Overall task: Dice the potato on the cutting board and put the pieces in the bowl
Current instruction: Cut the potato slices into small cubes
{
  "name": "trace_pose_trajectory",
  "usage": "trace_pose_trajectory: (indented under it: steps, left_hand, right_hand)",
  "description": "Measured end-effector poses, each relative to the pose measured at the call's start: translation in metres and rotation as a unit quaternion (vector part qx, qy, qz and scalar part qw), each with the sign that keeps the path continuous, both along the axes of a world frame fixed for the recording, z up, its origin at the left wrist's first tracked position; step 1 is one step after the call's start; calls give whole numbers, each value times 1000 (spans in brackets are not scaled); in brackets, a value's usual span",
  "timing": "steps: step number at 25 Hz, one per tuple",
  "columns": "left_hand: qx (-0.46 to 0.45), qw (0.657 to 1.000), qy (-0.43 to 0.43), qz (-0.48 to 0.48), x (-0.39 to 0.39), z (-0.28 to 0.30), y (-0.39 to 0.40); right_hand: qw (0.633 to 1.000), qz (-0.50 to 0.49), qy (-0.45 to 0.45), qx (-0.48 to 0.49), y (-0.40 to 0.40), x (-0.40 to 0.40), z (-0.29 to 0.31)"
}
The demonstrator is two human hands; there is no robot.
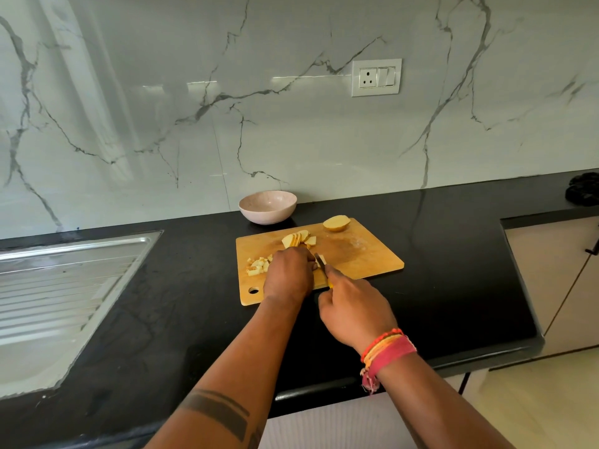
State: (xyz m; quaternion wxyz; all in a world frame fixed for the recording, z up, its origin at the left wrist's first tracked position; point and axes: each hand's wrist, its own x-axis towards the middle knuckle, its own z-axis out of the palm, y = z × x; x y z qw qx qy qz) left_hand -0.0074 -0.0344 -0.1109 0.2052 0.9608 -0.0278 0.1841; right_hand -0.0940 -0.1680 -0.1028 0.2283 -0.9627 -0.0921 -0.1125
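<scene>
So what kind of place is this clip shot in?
Most likely a home kitchen: a black countertop with a steel sink drainboard set into it, a marble-look backsplash with a wall socket, and a wooden cutting board holding potato pieces.

Black countertop [453, 254] below marble-veined wall [291, 124]; white socket and switch plate [376, 77] on wall; steel sink drainboard [64, 286] at left; pale cabinet front [551, 270] at right.

light: bright, diffuse daylight | glare: broad streaks on wall [97, 102] upper left, sheen on sink drainboard [58, 280] | shadows: soft, faint | focus: sharp centre | edges: wide-angle bowing
</scene>
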Motion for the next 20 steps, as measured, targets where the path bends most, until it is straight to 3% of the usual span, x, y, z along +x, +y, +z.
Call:
trace_pose_trajectory:
  steps: [7,13,20]
  left_hand:
    - [24,1000,-2,1,-1,2,1]
    - [-16,1000,12,9,-3,4,-2]
    - [-61,998,15,9,-15,6,-7]
  right_hand:
    - [998,26,48,-18,12,27,10]
    - [999,15,13,-46,-4,-7,-5]
    - [996,-10,3,90,-17,-14,0]
